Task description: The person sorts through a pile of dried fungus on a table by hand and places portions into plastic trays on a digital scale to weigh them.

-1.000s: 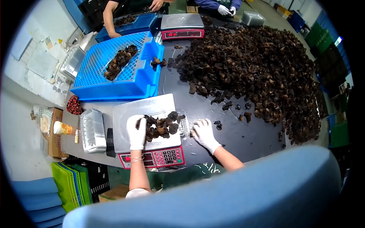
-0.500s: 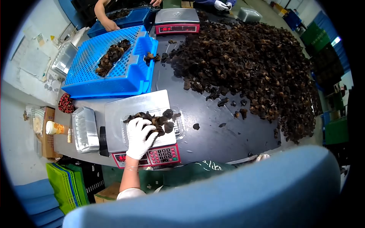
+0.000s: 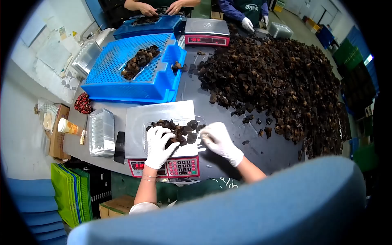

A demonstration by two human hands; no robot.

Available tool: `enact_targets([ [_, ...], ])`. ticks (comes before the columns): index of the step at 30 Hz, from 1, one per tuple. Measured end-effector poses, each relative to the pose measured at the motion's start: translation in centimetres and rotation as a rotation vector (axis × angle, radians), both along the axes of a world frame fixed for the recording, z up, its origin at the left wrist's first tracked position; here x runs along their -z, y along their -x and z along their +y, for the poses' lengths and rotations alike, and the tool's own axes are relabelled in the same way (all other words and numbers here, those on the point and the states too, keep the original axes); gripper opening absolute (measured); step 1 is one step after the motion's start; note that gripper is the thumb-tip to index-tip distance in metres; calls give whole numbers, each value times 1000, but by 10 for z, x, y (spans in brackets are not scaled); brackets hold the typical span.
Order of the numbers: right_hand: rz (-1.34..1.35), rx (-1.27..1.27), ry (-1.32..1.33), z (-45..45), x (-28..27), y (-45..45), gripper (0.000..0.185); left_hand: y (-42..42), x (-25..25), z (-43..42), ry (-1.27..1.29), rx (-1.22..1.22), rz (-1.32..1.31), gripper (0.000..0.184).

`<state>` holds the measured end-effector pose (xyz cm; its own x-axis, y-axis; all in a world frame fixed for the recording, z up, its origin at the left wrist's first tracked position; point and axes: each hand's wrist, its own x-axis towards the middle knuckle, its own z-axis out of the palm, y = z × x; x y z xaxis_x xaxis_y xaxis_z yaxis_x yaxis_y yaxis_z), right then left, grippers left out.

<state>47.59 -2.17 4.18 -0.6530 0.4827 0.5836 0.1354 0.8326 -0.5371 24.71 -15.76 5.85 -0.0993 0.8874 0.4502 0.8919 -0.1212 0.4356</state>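
A clear plastic tray of dark wood-ear-like pieces rests on the metal scale, whose red front has a lit display and keypad. My left hand, in a white glove, lies over the left part of the pieces with its fingers apart. Above the tray's right end, my gloved right hand has its fingers bent together; whatever it may hold is too small to make out. Right of the scale, a large heap of dark pieces covers the table.
An upturned blue crate bears another filled tray. Stacked clear trays stand left of the scale, near a cup and a red bundle. A second scale and two people's hands are across the table.
My right hand has come back from the table's near edge to the tray's right end. My left hand stays over the pieces. The co-workers' hands have moved, and the whole view has shifted.
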Motion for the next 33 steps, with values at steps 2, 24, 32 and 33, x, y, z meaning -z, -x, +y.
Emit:
enact_targets([
  [2, -40, -108, -20, 1, -10, 26, 22, 8, 3, -4, -107, -4, -92, 32],
  [24, -1023, 276, 1066, -35, -25, -247, 38, -43, -16, 13, -137, 161, -296, 19],
  [32, -335, 383, 48, -27, 101, -75, 33, -169, 58, 37, 210, 464, -271, 63],
  [33, -317, 455, -95, -24, 132, -58, 38, -173, 85, 40, 201, 434, -172, 69],
])
